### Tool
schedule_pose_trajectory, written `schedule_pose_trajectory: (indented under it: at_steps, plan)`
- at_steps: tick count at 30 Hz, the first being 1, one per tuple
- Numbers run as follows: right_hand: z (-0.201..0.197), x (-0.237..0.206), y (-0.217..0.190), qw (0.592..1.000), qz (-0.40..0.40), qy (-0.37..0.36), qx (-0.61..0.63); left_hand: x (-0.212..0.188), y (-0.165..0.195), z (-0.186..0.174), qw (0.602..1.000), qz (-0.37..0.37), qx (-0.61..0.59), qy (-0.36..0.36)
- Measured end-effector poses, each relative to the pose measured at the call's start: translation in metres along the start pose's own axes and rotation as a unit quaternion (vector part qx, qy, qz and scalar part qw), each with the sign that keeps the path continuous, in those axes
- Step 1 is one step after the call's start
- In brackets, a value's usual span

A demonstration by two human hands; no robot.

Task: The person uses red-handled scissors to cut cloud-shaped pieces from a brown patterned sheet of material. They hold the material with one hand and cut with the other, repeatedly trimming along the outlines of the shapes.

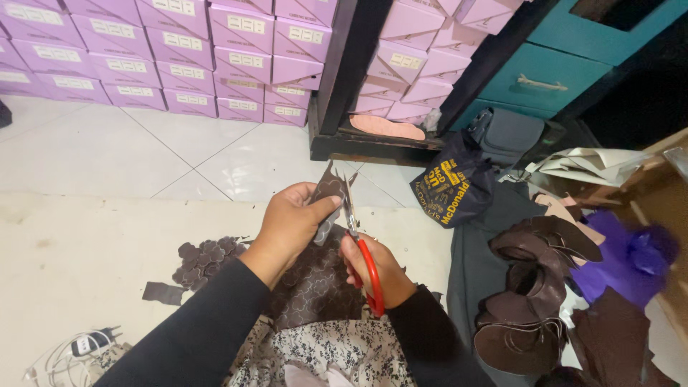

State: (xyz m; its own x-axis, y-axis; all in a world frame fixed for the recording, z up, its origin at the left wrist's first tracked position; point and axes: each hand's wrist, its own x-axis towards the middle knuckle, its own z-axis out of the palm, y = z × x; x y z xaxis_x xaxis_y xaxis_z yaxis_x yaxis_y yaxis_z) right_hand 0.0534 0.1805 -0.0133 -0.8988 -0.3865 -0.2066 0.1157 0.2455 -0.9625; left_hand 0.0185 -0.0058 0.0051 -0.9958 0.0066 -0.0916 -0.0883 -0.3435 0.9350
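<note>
Leather piece (328, 192) is pinched in the left hand (292, 223); the right hand (376, 266) grips scissors (360, 247). Blades near the fingers (324, 208) could nick them.

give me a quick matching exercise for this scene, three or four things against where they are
Things:
1. scissors
2. brown piece
3. stacked boxes
4. cut shapes

Places:
a. pinched in the left hand
b. piled on the floor beside the left arm
c. gripped in the right hand
d. along the far wall

Pairs: 1-c, 2-a, 3-d, 4-b
</note>
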Motion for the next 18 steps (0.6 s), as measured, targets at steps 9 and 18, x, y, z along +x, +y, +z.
schedule_pose_trajectory:
  at_steps: [9,18]
  plan:
    - [0.004,-0.003,-0.003,0.999,0.024,0.032,-0.011,-0.008,0.011,0.005,1.000,-0.023,0.001,0.006]
    - [0.021,0.000,0.002,0.996,-0.026,0.079,0.040,-0.009,0.015,0.009,0.999,-0.028,-0.028,0.017]
